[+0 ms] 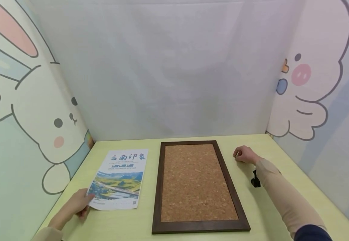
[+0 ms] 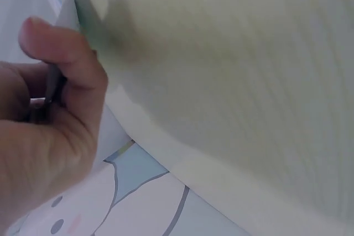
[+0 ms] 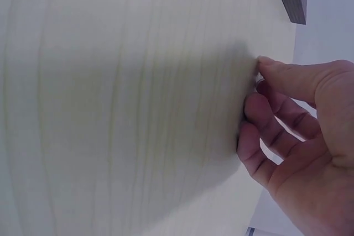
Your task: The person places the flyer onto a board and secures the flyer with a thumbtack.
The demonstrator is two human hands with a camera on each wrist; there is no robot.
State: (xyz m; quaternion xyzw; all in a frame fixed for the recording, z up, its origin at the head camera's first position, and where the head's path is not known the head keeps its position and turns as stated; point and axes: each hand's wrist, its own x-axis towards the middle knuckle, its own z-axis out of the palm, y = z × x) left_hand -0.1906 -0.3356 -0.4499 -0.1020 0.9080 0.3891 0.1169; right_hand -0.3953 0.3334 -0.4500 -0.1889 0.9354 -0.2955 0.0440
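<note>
A poster (image 1: 118,180) with blue lettering and a landscape picture lies at the left of the table. My left hand (image 1: 79,203) pinches its lower left corner, thumb on top. In the left wrist view a dark item (image 2: 54,84) shows within the curled fingers of the left hand (image 2: 61,103); its kind is unclear. Right of the framed cork board (image 1: 198,184), my right hand (image 1: 246,155) is low over the table. Thumb and fingertips of the right hand (image 3: 298,120) pinch a tiny shiny piece (image 3: 259,83), mostly hidden, too small to identify.
The board's dark wooden frame (image 1: 201,226) lies flat mid-table. A black device (image 1: 255,180) sits at the right wrist. Pale walls with cartoon animals (image 1: 51,124) enclose the yellowish table (image 1: 117,224) at the left, back and right.
</note>
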